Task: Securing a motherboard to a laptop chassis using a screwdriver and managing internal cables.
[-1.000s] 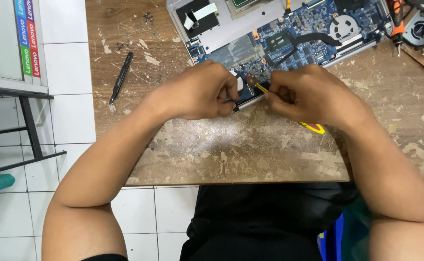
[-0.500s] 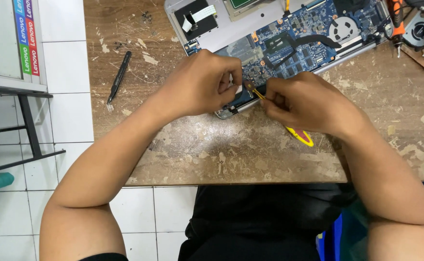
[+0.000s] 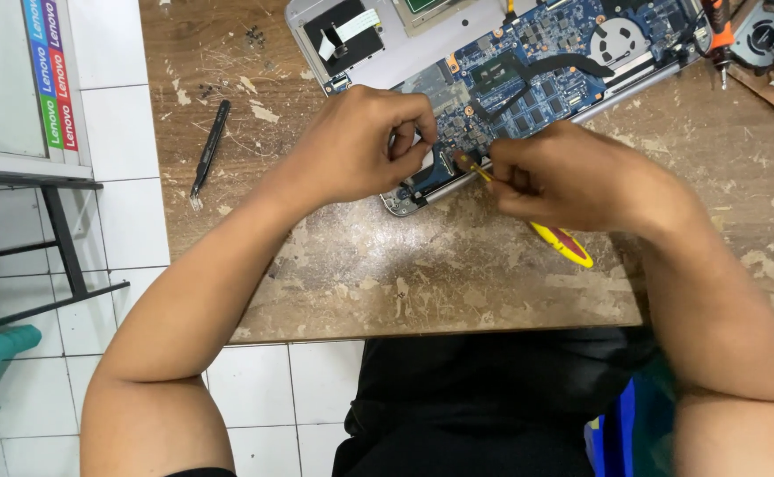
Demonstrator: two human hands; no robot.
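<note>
My right hand (image 3: 572,181) grips the yellow screwdriver (image 3: 563,243) closed; my left hand (image 3: 365,146), curled, steadies the opened laptop (image 3: 493,66). A slipped tip could gouge the board.

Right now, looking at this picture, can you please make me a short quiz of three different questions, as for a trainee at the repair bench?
1. True or false: the right hand holds a yellow-handled screwdriver whose tip is at the opened laptop.
2. Multiple choice: where do the black tweezers lie? A) on the laptop's board B) on the wooden table, on the left-hand side of the picture from the left hand C) in the right hand
3. Fill in: the round cooling fan sits on the ____ circuit board.

Key: 1 true; 2 B; 3 blue
</note>
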